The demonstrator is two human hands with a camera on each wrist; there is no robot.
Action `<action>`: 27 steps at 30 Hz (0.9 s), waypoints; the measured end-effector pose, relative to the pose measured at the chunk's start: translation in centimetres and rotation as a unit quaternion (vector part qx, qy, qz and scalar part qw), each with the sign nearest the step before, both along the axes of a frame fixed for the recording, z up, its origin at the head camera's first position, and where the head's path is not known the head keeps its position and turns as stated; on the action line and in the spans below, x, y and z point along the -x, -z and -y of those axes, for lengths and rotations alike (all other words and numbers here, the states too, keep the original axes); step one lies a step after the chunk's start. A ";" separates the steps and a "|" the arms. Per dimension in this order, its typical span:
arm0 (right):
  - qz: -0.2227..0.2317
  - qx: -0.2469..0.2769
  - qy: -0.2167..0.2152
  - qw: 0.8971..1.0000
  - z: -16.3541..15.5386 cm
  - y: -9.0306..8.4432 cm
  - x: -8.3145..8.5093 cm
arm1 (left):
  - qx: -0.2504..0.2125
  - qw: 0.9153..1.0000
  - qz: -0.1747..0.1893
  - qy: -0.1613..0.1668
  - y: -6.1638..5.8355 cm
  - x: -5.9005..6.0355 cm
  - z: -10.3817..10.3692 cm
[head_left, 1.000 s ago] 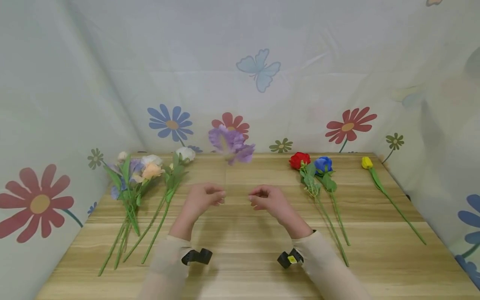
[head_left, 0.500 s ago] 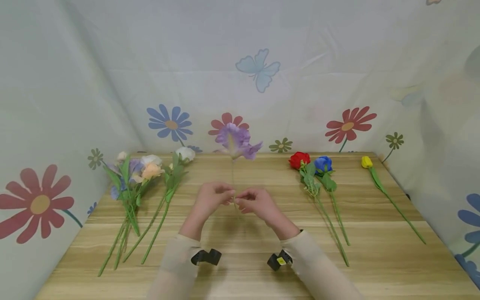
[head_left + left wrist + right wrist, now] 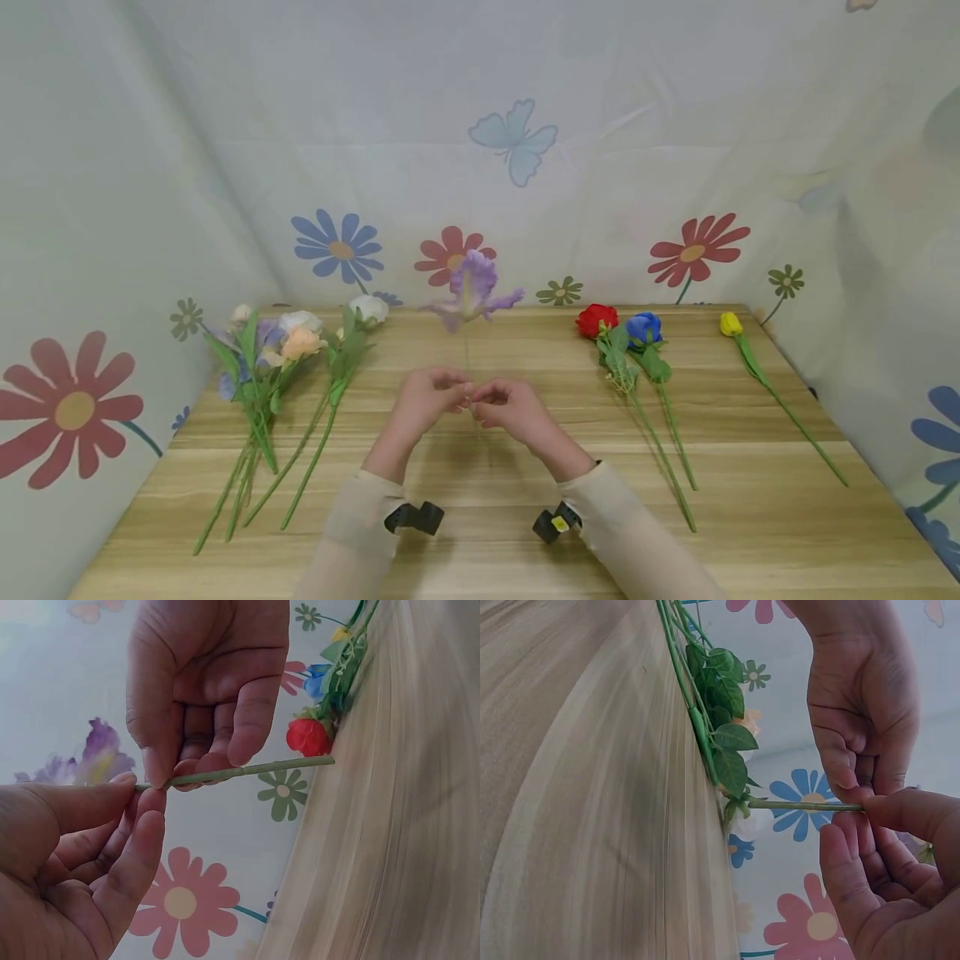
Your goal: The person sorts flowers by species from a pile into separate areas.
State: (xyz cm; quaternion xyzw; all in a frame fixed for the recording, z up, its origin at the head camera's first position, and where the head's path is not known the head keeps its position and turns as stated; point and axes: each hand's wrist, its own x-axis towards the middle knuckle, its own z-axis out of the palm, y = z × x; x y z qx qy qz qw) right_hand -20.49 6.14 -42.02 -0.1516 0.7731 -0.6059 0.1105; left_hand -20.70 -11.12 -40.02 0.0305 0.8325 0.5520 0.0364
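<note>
A purple iris (image 3: 474,287) stands upright between my hands in the head view, its bloom above them. My left hand (image 3: 429,396) pinches its thin green stem (image 3: 247,771) between thumb and fingers. Close beside it, my right hand (image 3: 512,408) pinches the same stem, thumb against fingertips. The fingertips of both hands nearly meet in the left wrist view. The stem's cut end sticks out past the hands, apart from the tabletop. Part of the bloom shows behind my left hand in that view.
On the wooden table (image 3: 480,542), several flowers lie at the left, among them a peach flower (image 3: 302,342) and a white flower (image 3: 369,309). At the right lie a red rose (image 3: 597,321), a blue rose (image 3: 643,328) and a yellow tulip (image 3: 731,324). A printed curtain surrounds the table.
My right hand has moved left to the iris stem and pinches it. The left hand has shifted slightly right with the flower, and the bloom has turned about its stem.
</note>
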 end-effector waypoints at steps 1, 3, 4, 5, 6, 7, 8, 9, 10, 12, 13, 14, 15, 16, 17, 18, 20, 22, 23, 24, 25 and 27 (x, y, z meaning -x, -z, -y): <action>0.000 0.001 0.001 1.000 0.0 0.0 0.0 | 0.001 1.000 0.001 0.000 0.0 0.0 0.0; 0.002 0.002 0.004 1.000 0.0 0.0 -0.1 | 0.002 1.000 0.002 0.002 0.0 0.0 -0.1; 0.004 0.002 0.006 1.000 0.1 -0.1 -0.1 | 0.003 1.000 0.003 0.003 0.0 0.0 -0.1; 0.004 0.002 0.008 1.000 0.1 -0.1 -0.1 | 0.003 1.000 0.003 0.004 0.0 0.0 -0.1; 0.006 0.002 0.009 1.000 0.1 -0.1 -0.1 | 0.004 1.000 0.003 0.006 0.0 0.0 -0.1; 0.006 0.002 0.011 1.000 0.2 -0.1 -0.1 | 0.006 1.000 0.003 0.010 0.0 0.0 0.0; 0.007 0.001 0.013 1.000 0.2 -0.1 -0.2 | 0.007 1.000 0.002 0.015 0.1 0.0 0.1; 0.005 0.000 0.013 1.000 0.2 -0.1 -0.2 | 0.010 1.000 -0.001 0.021 0.1 0.0 0.2; 0.005 -0.001 0.013 1.000 0.2 0.0 -0.1 | 0.014 1.000 -0.004 0.027 0.1 0.0 0.4; 0.000 -0.005 0.011 1.000 0.1 0.1 -0.1 | 0.027 0.999 -0.009 0.038 0.2 0.0 0.9; -0.001 -0.008 0.011 1.000 0.0 0.1 -0.1 | 0.033 0.998 -0.011 0.043 0.3 -0.1 1.3; -0.002 -0.012 0.011 1.000 -0.1 0.2 -0.1 | 0.040 0.998 -0.013 0.046 0.3 -0.1 1.6; -0.003 -0.015 0.011 1.000 -0.2 0.2 -0.1 | 0.048 0.998 -0.014 0.047 0.4 -0.1 2.0; -0.002 -0.017 0.012 1.000 -0.3 0.3 -0.1 | 0.058 0.997 -0.013 0.046 0.4 -0.2 2.4; -0.003 -0.020 0.012 1.000 -0.4 0.4 0.0 | 0.068 0.997 -0.011 0.046 0.4 -0.3 2.9; 0.000 -0.023 0.014 1.000 -0.4 0.4 0.0 | 0.077 0.996 -0.010 0.046 0.5 -0.4 3.3; 0.001 -0.028 0.015 1.000 -0.6 0.6 0.1 | 0.098 0.994 -0.003 0.039 0.6 -0.7 4.4; 0.003 -0.033 0.013 0.999 -0.7 0.7 0.1 | 0.117 0.993 0.003 0.032 0.8 -1.1 5.5; 0.005 -0.035 0.014 0.999 -0.7 0.8 0.1 | 0.123 0.992 0.005 0.029 0.8 -1.3 6.0; 0.006 -0.039 0.015 0.999 -0.8 0.8 0.1 | 0.129 0.991 0.007 0.026 0.9 -1.4 6.6; 0.008 -0.045 0.015 0.999 -0.8 0.9 0.1 | 0.134 0.991 0.012 0.022 1.0 -1.6 7.2; 0.016 -0.052 0.018 0.998 -0.9 0.9 0.0 | 0.140 0.990 0.014 0.022 1.1 -1.9 8.3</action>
